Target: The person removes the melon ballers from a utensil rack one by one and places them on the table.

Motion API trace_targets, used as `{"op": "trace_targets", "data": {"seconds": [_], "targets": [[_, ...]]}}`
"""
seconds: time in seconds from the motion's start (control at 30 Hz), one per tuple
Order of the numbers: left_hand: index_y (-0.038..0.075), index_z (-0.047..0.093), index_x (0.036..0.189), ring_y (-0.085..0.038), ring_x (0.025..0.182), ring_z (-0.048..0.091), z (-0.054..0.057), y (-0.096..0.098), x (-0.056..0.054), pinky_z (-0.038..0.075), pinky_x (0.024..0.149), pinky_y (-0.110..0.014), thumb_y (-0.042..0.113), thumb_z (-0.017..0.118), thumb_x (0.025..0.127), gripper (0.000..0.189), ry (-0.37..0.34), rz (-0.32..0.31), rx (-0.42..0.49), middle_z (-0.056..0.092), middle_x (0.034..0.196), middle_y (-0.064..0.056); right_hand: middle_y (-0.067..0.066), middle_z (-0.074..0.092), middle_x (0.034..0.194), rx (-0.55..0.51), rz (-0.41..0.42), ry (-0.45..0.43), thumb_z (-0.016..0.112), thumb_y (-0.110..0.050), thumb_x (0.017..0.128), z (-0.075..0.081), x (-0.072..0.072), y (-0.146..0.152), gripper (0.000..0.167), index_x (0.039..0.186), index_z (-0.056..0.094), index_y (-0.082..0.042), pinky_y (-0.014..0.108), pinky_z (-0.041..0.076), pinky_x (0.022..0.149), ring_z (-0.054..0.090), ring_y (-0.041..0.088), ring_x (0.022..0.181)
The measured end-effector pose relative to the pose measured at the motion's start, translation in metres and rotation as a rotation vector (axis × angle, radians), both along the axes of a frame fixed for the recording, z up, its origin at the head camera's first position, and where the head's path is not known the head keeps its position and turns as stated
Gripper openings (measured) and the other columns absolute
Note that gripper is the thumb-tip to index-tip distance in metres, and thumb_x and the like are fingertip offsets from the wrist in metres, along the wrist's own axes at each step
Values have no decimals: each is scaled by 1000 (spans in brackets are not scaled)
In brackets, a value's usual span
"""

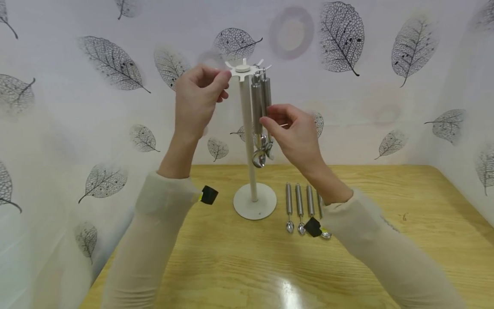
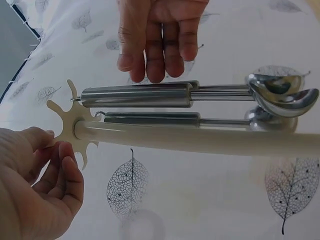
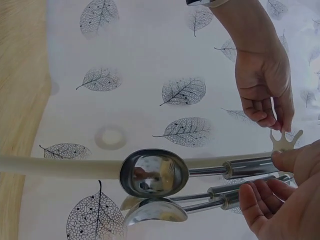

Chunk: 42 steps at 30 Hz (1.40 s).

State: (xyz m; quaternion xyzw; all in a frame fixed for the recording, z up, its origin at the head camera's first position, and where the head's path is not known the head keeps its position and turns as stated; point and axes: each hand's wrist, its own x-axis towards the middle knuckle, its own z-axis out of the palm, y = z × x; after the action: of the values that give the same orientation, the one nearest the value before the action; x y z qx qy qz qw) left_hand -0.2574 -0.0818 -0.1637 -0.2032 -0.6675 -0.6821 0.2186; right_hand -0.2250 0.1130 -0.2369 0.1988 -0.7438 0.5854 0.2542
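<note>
A white utensil stand (image 1: 248,141) carries a pronged disc at its top, and several steel scoops (image 2: 140,96) hang by hooks from its right side. My left hand (image 1: 200,96) pinches a prong at the left edge of that disc between thumb and forefinger. Close to the hanging handles, my right hand (image 1: 295,133) has loosely bent fingers. In the left wrist view its fingertips (image 2: 156,75) lie right beside the handles, not wrapped round them. The scoops' bowls (image 3: 154,172) show large in the right wrist view, handles pointing to the right hand.
Several more steel scoops (image 1: 299,201) lie in a row on the wooden table (image 1: 216,266), right of the stand's round base (image 1: 241,210); my right forearm partly covers them. A leaf-patterned curtain (image 1: 347,94) hangs behind and along the left.
</note>
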Motion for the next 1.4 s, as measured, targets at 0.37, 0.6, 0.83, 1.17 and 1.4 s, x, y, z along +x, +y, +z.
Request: {"op": "trace_targets", "data": {"seconds": [0.37, 0.6, 0.83, 1.17, 1.4], "targets": [[2, 72, 88, -15, 64, 65, 3, -5, -2, 57, 63, -20, 5, 75, 95, 8, -45, 8, -27, 69, 75, -5, 16, 74, 108, -33, -26, -20, 74, -4, 96, 1, -4, -12, 24, 117, 70, 7, 25, 57, 81, 68, 18, 89], [1, 72, 89, -15, 65, 65, 3, -6, -1, 58, 65, -21, 7, 75, 96, 9, -59, 7, -35, 70, 76, -5, 17, 75, 111, -27, -34, -58, 75, -4, 95, 3, -6, -20, 25, 117, 71, 6, 28, 59, 88, 73, 24, 97], [1, 72, 89, -16, 65, 65, 4, -7, -1, 58, 66, -22, 7, 75, 96, 10, -57, 5, -43, 69, 75, -6, 19, 73, 119, 2, 2, -131, 74, -5, 96, 1, -8, -25, 32, 125, 67, 5, 30, 59, 92, 73, 26, 106], [1, 72, 88, -16, 63, 65, 4, -7, -1, 57, 64, -20, 6, 75, 95, 10, -64, -9, -29, 69, 74, -6, 16, 74, 110, 65, 2, -67, 74, -6, 96, 1, -5, -23, 32, 125, 67, 5, 30, 60, 84, 71, 22, 93], [2, 72, 89, -16, 64, 65, 5, -9, -1, 57, 64, -21, 7, 75, 95, 9, -72, 0, -44, 70, 76, -6, 16, 74, 107, 30, 28, -39, 73, -4, 96, 6, 1, -16, 27, 121, 67, 6, 29, 60, 80, 70, 21, 90]]}}
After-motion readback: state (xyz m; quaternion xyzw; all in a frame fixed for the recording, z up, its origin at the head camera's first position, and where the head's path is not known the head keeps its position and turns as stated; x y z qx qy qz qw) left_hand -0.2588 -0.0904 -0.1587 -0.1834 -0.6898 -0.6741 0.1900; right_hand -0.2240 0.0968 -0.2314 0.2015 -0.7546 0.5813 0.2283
